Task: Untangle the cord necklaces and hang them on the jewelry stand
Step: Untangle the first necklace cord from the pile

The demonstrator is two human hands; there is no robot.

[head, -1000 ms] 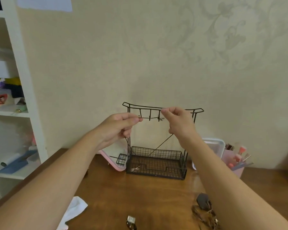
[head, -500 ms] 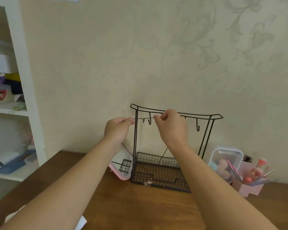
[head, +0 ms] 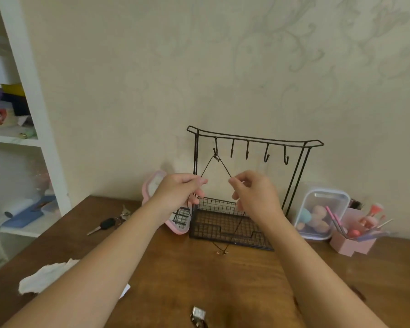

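Between your hands, the thin dark cord necklace point(head: 223, 167) hangs from the leftmost hook of the black wire jewelry stand point(head: 253, 147), its small pendant reaching the brown wooden table point(head: 223, 280) below. Your left hand point(head: 180, 192) pinches one strand; your right hand point(head: 253, 192) pinches the other, remaining fingers loosely curled.

I see the jewelry stand point(head: 253, 147) as thin black wire with a matt painted look, its base a fine metal mesh. Hanging from its leftmost hook, the cord necklace point(head: 224, 168) looks like dark, dull cord. Under the stand, the table point(head: 223, 280) is brown wood with a soft sheen. Right of the stand, a translucent plastic box point(head: 322, 197) looks smooth and faintly glossy. Left of the stand, crumpled white tissue point(head: 45, 275) looks soft and matt.
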